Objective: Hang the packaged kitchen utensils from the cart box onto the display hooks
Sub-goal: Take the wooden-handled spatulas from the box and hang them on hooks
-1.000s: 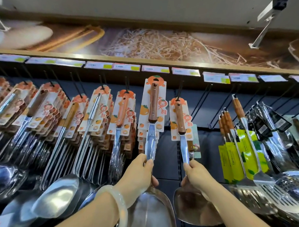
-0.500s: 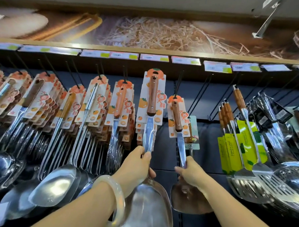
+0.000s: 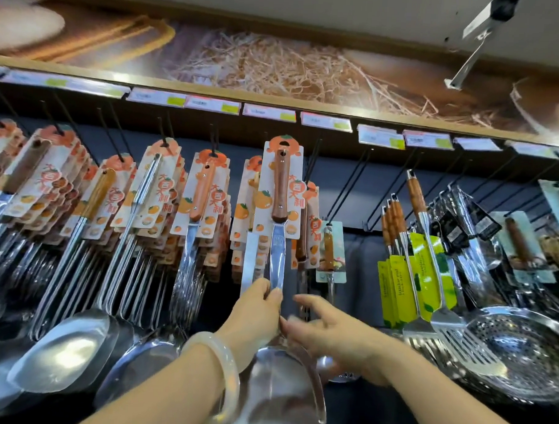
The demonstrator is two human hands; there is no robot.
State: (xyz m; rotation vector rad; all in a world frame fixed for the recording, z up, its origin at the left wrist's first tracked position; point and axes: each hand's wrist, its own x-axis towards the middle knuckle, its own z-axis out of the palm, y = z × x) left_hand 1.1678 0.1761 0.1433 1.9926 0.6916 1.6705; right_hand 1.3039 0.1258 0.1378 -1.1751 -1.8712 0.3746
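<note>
A steel spatula with a wooden handle on an orange-printed card stands upright in front of the display. My left hand, with a pale bangle on the wrist, grips its metal shank just above the blade. The card's top hole is level with a black display hook; whether it is on a hook I cannot tell. My right hand is blurred, fingers spread, just right of the shank and holding nothing. Behind it hangs a second carded spatula on its hook.
Rows of carded ladles and turners fill the hooks to the left. Green-carded slotted turners and strainers hang to the right. Bare black hooks lie between. Price tags line the shelf edge above.
My right hand has let go of the second spatula, which now hangs behind, and moved left toward the spatula in my left hand. The left hand shifted right and raised its spatula.
</note>
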